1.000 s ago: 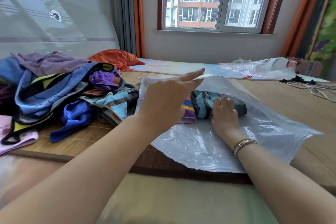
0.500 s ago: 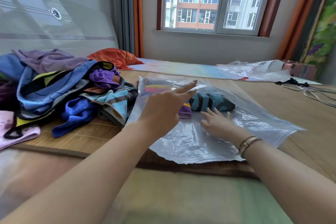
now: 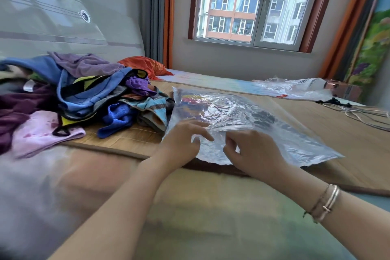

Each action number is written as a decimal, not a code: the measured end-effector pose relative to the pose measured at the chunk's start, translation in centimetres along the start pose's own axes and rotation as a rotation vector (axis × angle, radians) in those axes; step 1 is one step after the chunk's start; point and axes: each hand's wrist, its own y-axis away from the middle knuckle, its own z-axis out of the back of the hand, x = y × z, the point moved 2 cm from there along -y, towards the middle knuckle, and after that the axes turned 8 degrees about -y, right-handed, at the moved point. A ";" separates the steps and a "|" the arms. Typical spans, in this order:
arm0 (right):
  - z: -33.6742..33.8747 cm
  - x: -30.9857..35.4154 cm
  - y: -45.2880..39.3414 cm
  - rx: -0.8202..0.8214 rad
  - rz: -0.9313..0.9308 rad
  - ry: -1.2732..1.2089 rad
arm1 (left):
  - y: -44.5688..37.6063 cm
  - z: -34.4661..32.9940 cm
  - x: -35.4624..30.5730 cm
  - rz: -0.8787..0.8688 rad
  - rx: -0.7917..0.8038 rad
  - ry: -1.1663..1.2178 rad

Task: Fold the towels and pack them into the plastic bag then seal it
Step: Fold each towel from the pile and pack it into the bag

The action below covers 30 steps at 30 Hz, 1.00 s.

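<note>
A bed [image 3: 348, 133] under a woven mat, carrying a towel heap [image 3: 69, 99] at left, a clear plastic bag [image 3: 263, 133] centre, cables [image 3: 358, 114] far right.

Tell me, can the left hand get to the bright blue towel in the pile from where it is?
Probably yes. The left hand is at the plastic bag, and the blue towel lies uncovered just to its left, with nothing between them.

home bedrm, bed w/ mat [image 3: 348, 133], headboard [image 3: 63, 34], curtained window [image 3: 249, 4]
</note>
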 end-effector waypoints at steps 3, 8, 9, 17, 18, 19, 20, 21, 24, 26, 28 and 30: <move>-0.9 3.6 -2.7 -0.037 0.029 -0.038 | 1.3 4.0 2.1 0.127 -0.119 0.139; -5.3 9.6 -9.0 -0.008 0.034 -0.102 | 4.1 8.9 9.2 0.463 -0.411 0.074; -6.6 10.5 -10.4 0.020 0.023 -0.136 | 4.7 9.5 10.7 0.539 -0.454 0.065; -15.9 11.2 -19.4 0.241 -0.200 -0.086 | 6.5 11.8 15.7 0.727 -0.491 0.046; -16.2 10.6 -20.0 0.271 -0.277 -0.081 | 6.4 11.8 15.8 0.725 -0.473 0.054; -16.3 10.1 -20.4 0.298 -0.341 -0.094 | 6.3 11.6 15.9 0.722 -0.450 0.066; -16.3 9.8 -20.7 0.315 -0.388 -0.116 | 6.1 11.4 15.9 0.718 -0.424 0.079; -16.1 9.6 -21.0 0.311 -0.417 -0.154 | 5.9 11.1 15.9 0.712 -0.397 0.087; -15.3 9.0 -21.7 0.156 -0.488 -0.445 | 5.4 10.4 15.6 0.699 -0.354 0.082; -14.3 8.8 -22.5 0.015 -0.511 -0.691 | 5.1 10.2 15.1 0.694 -0.350 0.083; -12.9 9.0 -23.0 -0.098 -0.511 -0.889 | 4.8 9.8 14.2 0.692 -0.331 0.073; -11.1 9.5 -23.2 -0.163 -0.507 -1.121 | 4.4 9.5 13.0 0.668 -0.314 0.072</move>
